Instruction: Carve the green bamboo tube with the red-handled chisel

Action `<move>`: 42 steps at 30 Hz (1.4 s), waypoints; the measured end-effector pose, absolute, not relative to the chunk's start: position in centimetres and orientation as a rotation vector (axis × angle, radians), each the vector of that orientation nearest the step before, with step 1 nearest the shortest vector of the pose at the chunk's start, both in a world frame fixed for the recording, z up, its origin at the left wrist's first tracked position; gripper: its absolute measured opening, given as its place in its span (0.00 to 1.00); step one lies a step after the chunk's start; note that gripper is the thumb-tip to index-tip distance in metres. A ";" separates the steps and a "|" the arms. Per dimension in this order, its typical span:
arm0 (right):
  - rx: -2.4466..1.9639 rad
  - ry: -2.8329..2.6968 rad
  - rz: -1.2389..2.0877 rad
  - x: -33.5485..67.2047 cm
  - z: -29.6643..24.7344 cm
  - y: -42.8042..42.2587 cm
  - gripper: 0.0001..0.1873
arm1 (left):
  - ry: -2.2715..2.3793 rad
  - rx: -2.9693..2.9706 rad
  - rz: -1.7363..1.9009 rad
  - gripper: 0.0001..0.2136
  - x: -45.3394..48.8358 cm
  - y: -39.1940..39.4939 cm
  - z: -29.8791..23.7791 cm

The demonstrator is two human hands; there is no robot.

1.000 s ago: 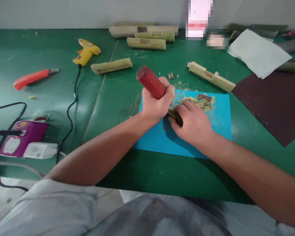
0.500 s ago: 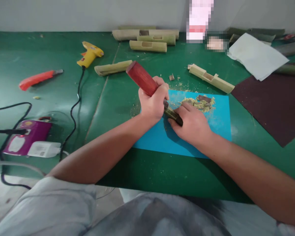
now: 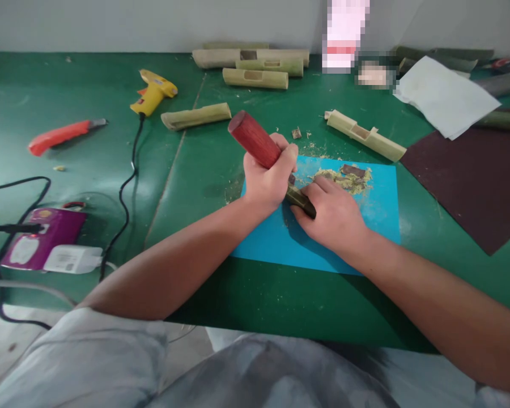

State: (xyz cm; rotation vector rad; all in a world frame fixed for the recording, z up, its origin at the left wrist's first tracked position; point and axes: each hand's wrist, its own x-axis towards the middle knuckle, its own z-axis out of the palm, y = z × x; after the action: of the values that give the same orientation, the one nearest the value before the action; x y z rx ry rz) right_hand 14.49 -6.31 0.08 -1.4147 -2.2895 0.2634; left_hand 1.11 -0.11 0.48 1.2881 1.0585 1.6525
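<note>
My left hand (image 3: 270,175) is wrapped round a thick red wooden handle (image 3: 255,139), which slants up to the left. The handle's lower end is hidden by my fingers, so I cannot tell what tool it belongs to. Just below that fist, my right hand (image 3: 335,212) grips a short dark green bamboo piece (image 3: 300,199) with thumb and fingers. Both hands are over a blue sheet (image 3: 276,249). Pale shavings (image 3: 344,180) and a small brown scrap (image 3: 354,170) lie on the sheet beyond my right hand.
Cut bamboo tubes (image 3: 255,78) lie at the back. A notched bamboo piece (image 3: 365,136) lies near dark brown sheet material (image 3: 471,181) and white paper (image 3: 446,96). To the left are a yellow glue gun (image 3: 153,93), an orange-red utility knife (image 3: 63,136) and a purple power strip (image 3: 46,238) with cables.
My left hand and the red handle have shifted slightly to the right and down, toward my right hand. My right hand with the bamboo stays almost in place.
</note>
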 end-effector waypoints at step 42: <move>-1.395 -2.310 0.242 14.7 -0.1 -5.9 0.07 | 0.995 1.413 1.648 0.20 1.0 0.1 0.3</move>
State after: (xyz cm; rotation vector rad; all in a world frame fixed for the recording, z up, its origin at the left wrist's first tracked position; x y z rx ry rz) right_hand 14.71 -5.93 -0.06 -1.3945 -2.3101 0.2424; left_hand 0.96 0.15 0.31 1.4128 0.9946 1.6479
